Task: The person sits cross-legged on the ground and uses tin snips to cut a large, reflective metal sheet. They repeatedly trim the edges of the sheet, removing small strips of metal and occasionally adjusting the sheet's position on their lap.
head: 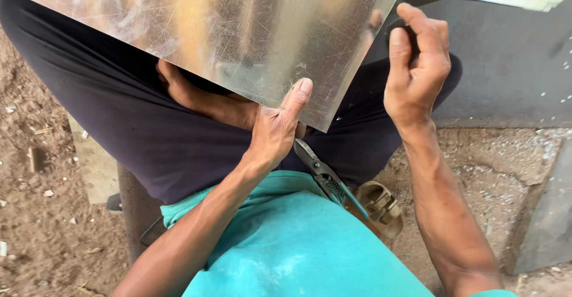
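Galvanized metal sheet [238, 29] fills the top of my view, resting across the lap, near corner pointing down toward the body, likely so the knees carry its weight. Dark trousers [119, 112] and teal shirt [286, 255] below it; dirt ground [36, 213] left, concrete slab [506, 64] right. My left hand [275, 127] pinches the sheet's lower corner, thumb on top, steadying it. My right hand [417, 70] is closed around a small dark object [400, 32] at the sheet's right edge. Tin snips [325, 175] lie idle against my waist, within reach.
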